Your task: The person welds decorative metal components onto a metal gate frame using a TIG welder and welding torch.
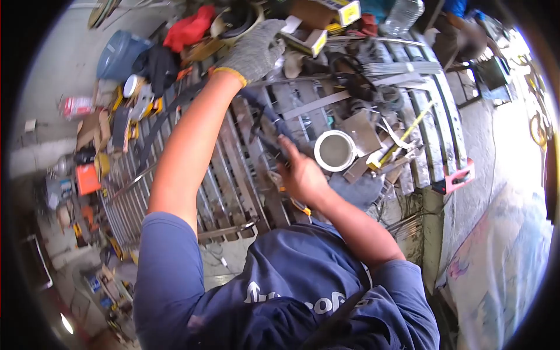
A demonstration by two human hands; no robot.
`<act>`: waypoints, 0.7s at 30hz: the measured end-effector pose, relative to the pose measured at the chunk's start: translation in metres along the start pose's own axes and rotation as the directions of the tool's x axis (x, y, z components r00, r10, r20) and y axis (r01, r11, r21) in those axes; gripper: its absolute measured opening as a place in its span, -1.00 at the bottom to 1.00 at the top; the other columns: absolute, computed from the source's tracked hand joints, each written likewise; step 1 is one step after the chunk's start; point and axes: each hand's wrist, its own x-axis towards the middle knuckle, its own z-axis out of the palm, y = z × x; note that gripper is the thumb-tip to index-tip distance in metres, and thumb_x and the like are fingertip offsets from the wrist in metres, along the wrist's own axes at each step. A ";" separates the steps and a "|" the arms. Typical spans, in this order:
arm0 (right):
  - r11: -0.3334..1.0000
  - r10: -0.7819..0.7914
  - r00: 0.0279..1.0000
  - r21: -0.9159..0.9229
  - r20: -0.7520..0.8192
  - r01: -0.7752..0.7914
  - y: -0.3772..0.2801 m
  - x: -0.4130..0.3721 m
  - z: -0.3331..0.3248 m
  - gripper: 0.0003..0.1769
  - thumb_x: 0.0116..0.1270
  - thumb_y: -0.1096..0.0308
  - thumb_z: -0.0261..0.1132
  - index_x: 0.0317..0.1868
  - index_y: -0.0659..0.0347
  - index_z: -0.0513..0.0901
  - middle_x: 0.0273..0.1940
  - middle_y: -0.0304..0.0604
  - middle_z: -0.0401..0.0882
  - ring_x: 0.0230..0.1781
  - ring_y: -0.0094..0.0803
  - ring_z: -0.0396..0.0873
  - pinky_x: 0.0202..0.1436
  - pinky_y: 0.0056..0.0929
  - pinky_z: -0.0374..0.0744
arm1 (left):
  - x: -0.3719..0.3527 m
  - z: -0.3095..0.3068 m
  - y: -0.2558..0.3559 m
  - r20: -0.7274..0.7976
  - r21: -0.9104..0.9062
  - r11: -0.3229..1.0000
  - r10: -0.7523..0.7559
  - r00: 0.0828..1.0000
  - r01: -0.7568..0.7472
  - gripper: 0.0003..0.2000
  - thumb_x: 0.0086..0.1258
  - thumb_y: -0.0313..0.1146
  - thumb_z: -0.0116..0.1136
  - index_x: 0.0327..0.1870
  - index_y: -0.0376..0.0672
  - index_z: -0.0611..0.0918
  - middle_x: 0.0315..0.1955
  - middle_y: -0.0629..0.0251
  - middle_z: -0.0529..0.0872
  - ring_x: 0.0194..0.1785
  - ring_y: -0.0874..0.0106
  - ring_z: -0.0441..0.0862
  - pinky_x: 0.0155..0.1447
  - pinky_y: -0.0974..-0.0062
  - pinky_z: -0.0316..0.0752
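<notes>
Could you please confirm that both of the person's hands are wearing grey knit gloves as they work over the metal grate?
Not quite. Only the left hand wears a grey knit glove. The head view shows the right hand bare, gripping a dark tool over the metal grate.

Metal grate (230, 175) bearing round tin (335, 150)
</notes>
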 end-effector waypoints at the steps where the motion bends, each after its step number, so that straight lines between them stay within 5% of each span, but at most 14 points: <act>1: 0.998 0.039 0.999 0.058 -0.007 -0.039 -0.005 0.009 -0.006 -0.15 0.58 0.27 0.33 0.79 0.11 0.21 -0.03 0.51 0.76 -0.05 0.48 0.76 0.12 0.31 0.70 | -0.019 -0.030 0.015 -0.069 -0.071 0.990 -0.125 0.990 0.120 -0.51 0.55 -0.34 0.41 0.46 -0.23 0.65 0.25 0.02 0.80 0.21 0.12 0.81 0.31 0.26 0.70; 4: 0.979 0.100 0.993 0.186 -0.058 -0.088 -0.016 0.038 -0.013 -0.22 0.61 0.26 0.33 0.75 0.06 0.29 0.00 0.56 0.77 0.12 0.53 0.73 0.23 0.31 0.66 | -0.103 -0.085 0.036 -0.289 -0.218 0.894 -0.443 0.849 0.392 -0.65 0.62 -0.29 0.44 0.30 -0.27 0.76 0.09 0.22 0.87 0.02 0.46 0.82 0.16 0.40 0.72; 8: 0.987 0.067 0.993 0.155 -0.101 -0.051 -0.021 0.072 -0.003 -0.24 0.61 0.25 0.32 0.74 0.08 0.33 0.01 0.55 0.78 0.13 0.51 0.73 0.24 0.26 0.67 | -0.250 -0.082 0.020 -0.468 -0.377 0.647 -0.751 0.467 0.662 -0.72 0.62 -0.29 0.46 0.17 -0.28 0.79 -0.10 0.28 0.87 -0.04 0.48 0.76 0.14 0.37 0.70; 11: 0.985 0.069 0.996 0.162 -0.059 -0.058 -0.020 0.088 0.017 -0.24 0.61 0.24 0.32 0.73 0.10 0.33 0.05 0.53 0.78 0.15 0.50 0.73 0.27 0.24 0.67 | -0.374 -0.033 -0.034 -0.303 -0.640 0.256 -0.951 0.069 0.724 -0.51 0.62 -0.08 0.47 0.37 -0.22 0.72 0.12 0.19 0.81 0.00 0.39 0.80 0.15 0.34 0.72; 14: 0.982 0.057 0.998 0.182 -0.031 -0.051 -0.018 0.098 0.042 -0.25 0.62 0.25 0.32 0.73 0.11 0.33 0.06 0.53 0.77 0.16 0.49 0.73 0.28 0.22 0.67 | -0.377 -0.031 -0.016 0.161 -0.821 -0.294 -0.942 -0.295 0.489 -0.23 0.58 0.19 0.44 0.60 -0.18 0.57 0.41 0.08 0.69 0.06 0.28 0.83 0.20 0.32 0.74; 15: 0.983 0.035 0.998 0.180 -0.050 -0.025 -0.014 0.101 0.053 -0.25 0.62 0.24 0.32 0.73 0.13 0.34 0.05 0.53 0.78 0.15 0.49 0.73 0.29 0.21 0.67 | -0.399 -0.023 -0.029 0.288 -0.769 -0.366 -0.930 -0.228 0.524 0.21 0.42 0.50 0.36 0.87 -0.14 0.13 0.76 -0.15 0.21 0.41 0.03 0.67 0.25 0.06 0.72; 18: 0.970 0.153 0.988 0.187 0.026 -0.155 -0.017 0.103 0.065 -0.25 0.61 0.23 0.33 0.73 0.14 0.35 0.03 0.53 0.78 0.14 0.48 0.74 0.28 0.19 0.68 | -0.408 -0.019 -0.042 0.340 -0.763 -0.381 -0.924 -0.178 0.522 0.30 0.35 0.55 0.39 0.86 -0.23 0.08 0.75 -0.19 0.23 0.35 0.04 0.69 0.28 0.04 0.69; 21: 0.962 0.148 0.989 0.233 -0.011 -0.141 -0.011 0.104 0.074 -0.25 0.60 0.25 0.34 0.73 0.16 0.36 -0.03 0.53 0.80 0.10 0.44 0.79 0.24 0.17 0.70 | -0.382 -0.023 -0.046 0.399 -0.725 -0.475 -0.880 -0.259 0.498 0.31 0.32 0.60 0.37 0.77 -0.40 0.20 0.55 -0.10 0.47 0.11 0.16 0.72 0.19 0.02 0.66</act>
